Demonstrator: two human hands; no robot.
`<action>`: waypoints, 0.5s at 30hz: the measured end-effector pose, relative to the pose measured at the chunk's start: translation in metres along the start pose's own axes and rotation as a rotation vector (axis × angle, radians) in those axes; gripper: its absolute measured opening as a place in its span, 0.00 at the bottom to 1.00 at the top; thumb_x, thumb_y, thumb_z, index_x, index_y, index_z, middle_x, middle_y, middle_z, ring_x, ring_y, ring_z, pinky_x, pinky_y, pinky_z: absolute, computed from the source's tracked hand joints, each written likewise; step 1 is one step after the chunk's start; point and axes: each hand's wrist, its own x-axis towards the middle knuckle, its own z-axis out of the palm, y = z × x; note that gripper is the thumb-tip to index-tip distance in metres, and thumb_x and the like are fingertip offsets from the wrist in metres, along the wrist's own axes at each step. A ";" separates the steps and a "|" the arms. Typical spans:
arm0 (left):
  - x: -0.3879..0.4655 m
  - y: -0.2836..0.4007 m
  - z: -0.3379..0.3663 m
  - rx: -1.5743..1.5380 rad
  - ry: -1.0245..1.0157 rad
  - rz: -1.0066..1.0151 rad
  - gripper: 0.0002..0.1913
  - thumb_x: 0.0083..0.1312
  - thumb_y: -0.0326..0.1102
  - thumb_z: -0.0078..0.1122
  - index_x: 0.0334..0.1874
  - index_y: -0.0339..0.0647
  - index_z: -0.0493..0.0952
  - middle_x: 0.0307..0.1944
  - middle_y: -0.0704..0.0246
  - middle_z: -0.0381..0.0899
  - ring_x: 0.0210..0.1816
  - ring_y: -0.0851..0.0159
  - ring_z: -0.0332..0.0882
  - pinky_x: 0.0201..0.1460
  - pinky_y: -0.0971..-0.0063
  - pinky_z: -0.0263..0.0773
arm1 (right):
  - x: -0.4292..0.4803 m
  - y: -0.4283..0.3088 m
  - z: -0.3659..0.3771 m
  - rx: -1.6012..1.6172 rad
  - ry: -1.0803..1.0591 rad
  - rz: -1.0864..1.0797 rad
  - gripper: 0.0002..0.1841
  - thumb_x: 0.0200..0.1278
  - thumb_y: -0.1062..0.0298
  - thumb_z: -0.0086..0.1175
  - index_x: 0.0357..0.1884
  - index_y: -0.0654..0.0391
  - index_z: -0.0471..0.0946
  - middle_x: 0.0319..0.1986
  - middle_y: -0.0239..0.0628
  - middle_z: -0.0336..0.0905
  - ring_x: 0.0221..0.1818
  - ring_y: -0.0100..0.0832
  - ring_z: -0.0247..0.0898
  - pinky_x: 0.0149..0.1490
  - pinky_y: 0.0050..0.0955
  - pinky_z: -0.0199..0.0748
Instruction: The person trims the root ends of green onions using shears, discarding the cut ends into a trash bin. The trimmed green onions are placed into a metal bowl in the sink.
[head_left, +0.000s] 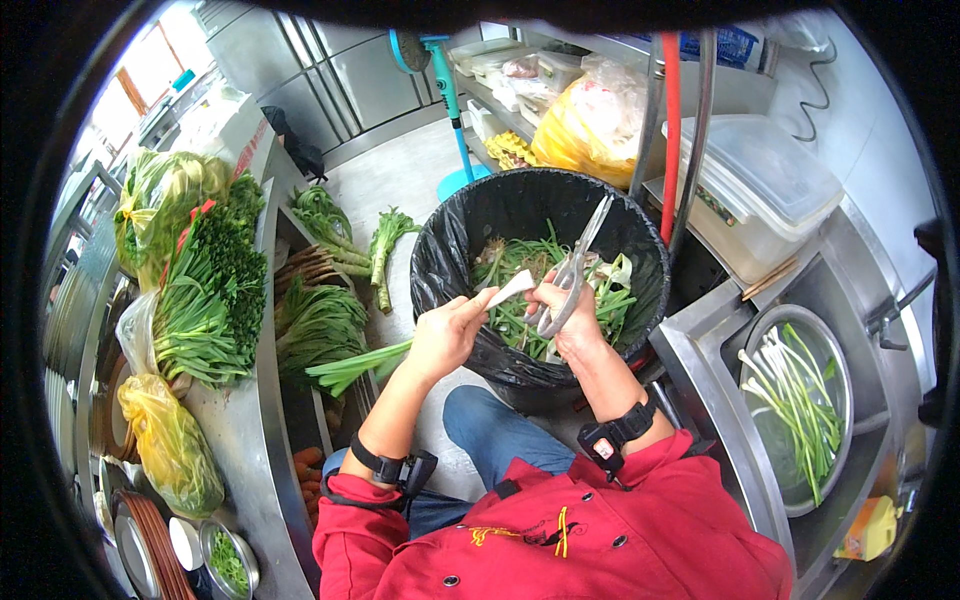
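Note:
My left hand (448, 337) grips a leek or large green onion (511, 289) over the bin, its white root end towards my right hand. Its green leaves (358, 367) trail out to the left, past my forearm. In my right hand (574, 319) is a pair of metal scissors (576, 281), blades pointing up and away. The fingertips of that hand are at the white end of the stalk; whether they pinch it is hard to tell. Below both hands, a round bin with a black plastic liner (442, 262) holds green trimmings (517, 262).
On the left steel counter (274, 450) lie leafy greens (195, 322) and a yellow bag (172, 442). More vegetables (319, 322) fill the shelf below. At right, a sink (697, 352) holds a metal basin (757, 330) with green onions (799, 412). A red pipe (670, 135) stands behind the bin.

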 end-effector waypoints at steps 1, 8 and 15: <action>0.001 -0.002 -0.001 -0.115 -0.003 -0.015 0.21 0.64 0.30 0.58 0.60 0.52 0.75 0.29 0.61 0.78 0.31 0.56 0.80 0.35 0.66 0.74 | 0.000 0.000 0.000 -0.005 -0.012 -0.010 0.08 0.49 0.78 0.57 0.32 0.61 0.72 0.22 0.39 0.77 0.20 0.29 0.74 0.26 0.24 0.72; 0.003 -0.003 -0.003 -0.105 -0.010 -0.036 0.22 0.63 0.29 0.57 0.61 0.49 0.74 0.31 0.60 0.79 0.30 0.55 0.80 0.34 0.68 0.74 | -0.006 -0.005 0.001 -0.021 -0.069 -0.053 0.04 0.54 0.76 0.57 0.30 0.61 0.74 0.23 0.39 0.79 0.21 0.28 0.75 0.28 0.24 0.74; 0.001 0.006 -0.008 0.265 0.018 0.086 0.23 0.60 0.29 0.59 0.60 0.53 0.75 0.23 0.66 0.70 0.24 0.59 0.75 0.25 0.66 0.72 | -0.001 -0.003 0.003 -0.052 -0.050 -0.060 0.04 0.53 0.77 0.57 0.30 0.60 0.73 0.24 0.39 0.79 0.20 0.26 0.75 0.26 0.23 0.73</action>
